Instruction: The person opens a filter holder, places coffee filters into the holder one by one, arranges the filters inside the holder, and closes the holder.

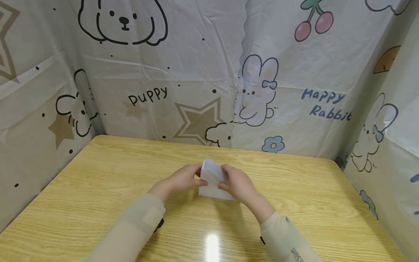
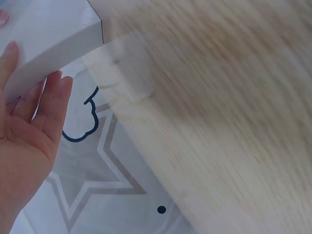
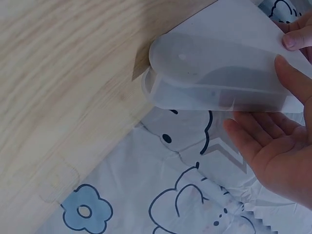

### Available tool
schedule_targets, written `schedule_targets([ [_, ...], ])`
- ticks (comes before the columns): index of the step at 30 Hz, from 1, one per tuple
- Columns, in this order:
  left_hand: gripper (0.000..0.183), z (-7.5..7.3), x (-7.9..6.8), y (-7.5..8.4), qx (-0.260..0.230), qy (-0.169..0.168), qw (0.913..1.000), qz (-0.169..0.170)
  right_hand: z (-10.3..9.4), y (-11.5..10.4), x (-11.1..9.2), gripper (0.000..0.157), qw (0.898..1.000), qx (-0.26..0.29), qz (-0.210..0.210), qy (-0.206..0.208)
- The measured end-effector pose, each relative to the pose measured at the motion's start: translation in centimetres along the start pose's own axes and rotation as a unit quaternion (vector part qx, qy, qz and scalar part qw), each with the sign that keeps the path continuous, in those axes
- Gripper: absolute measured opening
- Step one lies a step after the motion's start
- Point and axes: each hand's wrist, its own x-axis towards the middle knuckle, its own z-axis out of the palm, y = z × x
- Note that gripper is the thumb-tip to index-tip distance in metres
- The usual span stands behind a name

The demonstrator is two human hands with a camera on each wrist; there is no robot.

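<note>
A white box (image 1: 214,191) with a slanted side stands on the wooden table between both hands. In the right wrist view, its translucent, round-cornered end (image 3: 195,95) shows beside a plain white panel. My left hand (image 1: 183,178) grips the left part, thumb on the near face and fingers round the other side. From the right, my right hand (image 1: 240,183) holds it likewise, with the thumb on one face and fingers against another. The left wrist view shows a smooth white corner of the box (image 2: 58,34) above the left fingers. What lies inside is hidden.
The light wooden table (image 1: 98,189) reaches back to a printed cloth (image 1: 196,65) with cartoon animals, which hangs along the back and both sides. A bright light reflection (image 1: 212,247) falls on the near tabletop.
</note>
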Motion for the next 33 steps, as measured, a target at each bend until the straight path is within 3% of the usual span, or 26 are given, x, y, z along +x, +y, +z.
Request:
schedule_targets([
  [8, 0.034, 0.3, 1.2, 0.3, 0.008, 0.02, 0.9995, -0.024, -0.3, 0.7, 0.8, 0.047, 1.0, 0.0, 0.009, 0.002],
  [20, 0.039, 0.8, 1.7, -0.3, 0.016, 0.045, 0.9983, -0.034, -0.2, 1.0, 1.3, 0.047, 1.0, -0.005, 0.008, 0.002],
  [25, 0.063, 1.6, 1.2, -0.6, 0.09, 0.053, 0.9937, -0.04, 0.4, 1.8, 0.8, 0.071, 0.999, -0.041, 0.009, 0.016],
  [28, 0.08, 1.8, 0.7, -0.7, 0.134, 0.059, 0.9872, -0.063, 0.7, 2.1, 0.5, 0.084, 0.997, -0.071, 0.017, 0.021],
  [33, 0.086, 2.2, 0.2, -0.6, 0.185, 0.066, 0.9773, -0.08, 1.0, 2.2, 0.1, 0.092, 0.996, -0.075, 0.036, 0.016],
])
